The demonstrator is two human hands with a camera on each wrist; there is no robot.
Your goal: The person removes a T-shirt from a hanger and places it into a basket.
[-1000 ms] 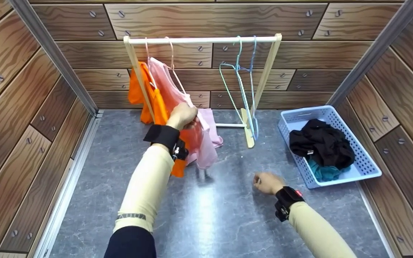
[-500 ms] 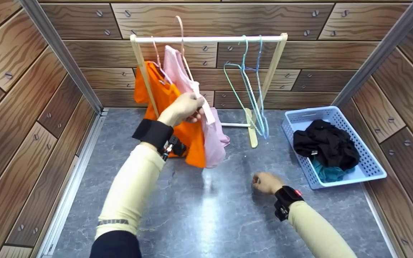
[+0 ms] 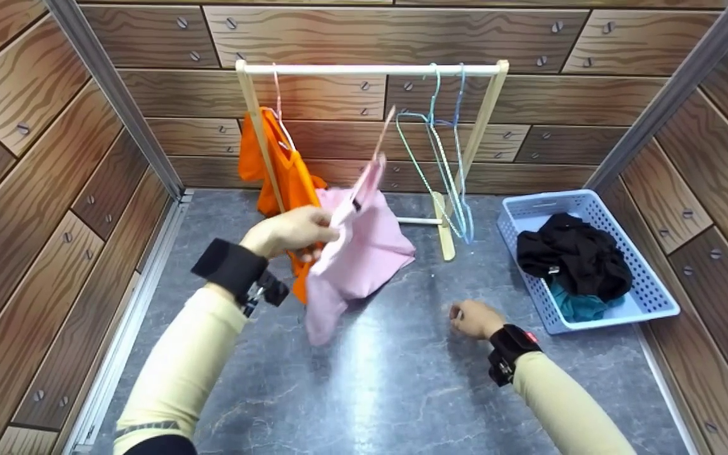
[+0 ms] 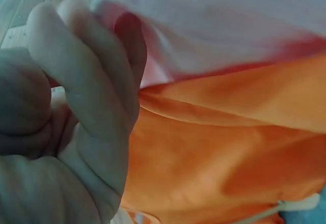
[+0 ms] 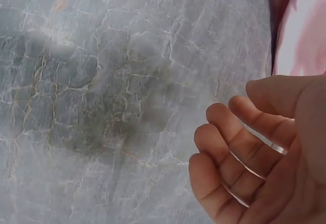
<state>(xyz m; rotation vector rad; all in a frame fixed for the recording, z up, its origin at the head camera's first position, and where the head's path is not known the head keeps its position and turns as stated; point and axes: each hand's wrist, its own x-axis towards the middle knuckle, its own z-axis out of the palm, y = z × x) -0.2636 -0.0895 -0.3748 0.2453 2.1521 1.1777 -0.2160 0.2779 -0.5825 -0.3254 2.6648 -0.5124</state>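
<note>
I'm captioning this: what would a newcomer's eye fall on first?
Probably the pink garment on its hanger, held by the left grip before the rack. Next, the orange garment hanging at the rack's left end, then black cloth in the blue basket at right.

Sm. booth [image 3: 263, 385]: wood-print panels [image 3: 395, 38], metal posts [image 3: 103, 76]

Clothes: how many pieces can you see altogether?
4: an orange shirt hanging on the rack, a pink shirt in the left hand, and a black piece above a teal piece in the basket. More may be hidden in that pile.
</note>
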